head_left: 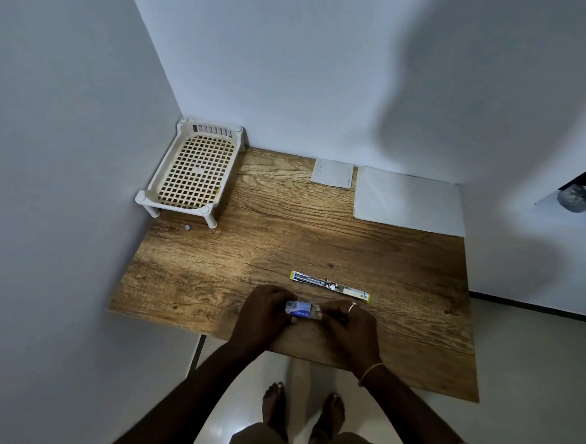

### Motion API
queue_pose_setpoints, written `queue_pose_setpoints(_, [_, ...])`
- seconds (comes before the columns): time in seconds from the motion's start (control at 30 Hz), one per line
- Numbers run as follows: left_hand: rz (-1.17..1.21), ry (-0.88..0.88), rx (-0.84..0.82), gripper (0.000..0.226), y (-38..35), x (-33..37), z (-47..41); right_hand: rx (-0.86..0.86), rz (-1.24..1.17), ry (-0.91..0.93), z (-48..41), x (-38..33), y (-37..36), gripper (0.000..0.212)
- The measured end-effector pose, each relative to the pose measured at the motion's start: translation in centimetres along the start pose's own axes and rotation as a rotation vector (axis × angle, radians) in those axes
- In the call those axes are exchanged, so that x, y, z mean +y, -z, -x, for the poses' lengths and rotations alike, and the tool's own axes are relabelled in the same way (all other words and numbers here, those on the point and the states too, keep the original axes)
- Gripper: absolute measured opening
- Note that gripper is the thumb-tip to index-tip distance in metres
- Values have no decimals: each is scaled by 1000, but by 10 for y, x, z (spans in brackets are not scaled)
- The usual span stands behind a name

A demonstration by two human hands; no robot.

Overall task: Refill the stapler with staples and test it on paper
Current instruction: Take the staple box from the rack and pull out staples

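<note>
while the stapler (330, 286) lies swung open and flat on the wooden table (248, 253), just beyond the hands and touched by neither, the step in hand looks to be getting staples out of their packet. the left hand (264, 311) has its fingers curled round the left end of a small blue-and-white staple box (299, 308), held just above the table's near edge. the right hand (347, 323) pinches at the box's right end with curled fingertips; whether it has hold of the inner tray, a flap or a strip of staples is too small to tell. nothing has gone into the stapler's channel yet, as far as can be seen, so the refill is probably at an early stage. the next move calls for freeing one strip without breaking it, then laying it into the open channel. for the test, a small paper (332, 172) and a larger sheet (409, 201) wait at the far edge, well apart from the hands.
</note>
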State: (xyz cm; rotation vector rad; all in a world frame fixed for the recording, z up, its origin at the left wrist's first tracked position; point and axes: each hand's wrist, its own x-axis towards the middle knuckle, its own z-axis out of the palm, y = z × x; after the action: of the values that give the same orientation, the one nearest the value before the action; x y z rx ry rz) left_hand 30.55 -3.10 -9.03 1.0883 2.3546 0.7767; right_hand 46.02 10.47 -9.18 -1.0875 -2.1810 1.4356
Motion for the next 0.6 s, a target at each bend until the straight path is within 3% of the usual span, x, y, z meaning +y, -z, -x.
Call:
queue_pose_setpoints(0.43, [-262,-131,-55,53,-1,3,2,-7,-32,-19,2,7,0,20])
queue_pose_setpoints(0.6, [-263,-264,-43,43,-7,14,1,-26,-21,-21,5,11,-1,25])
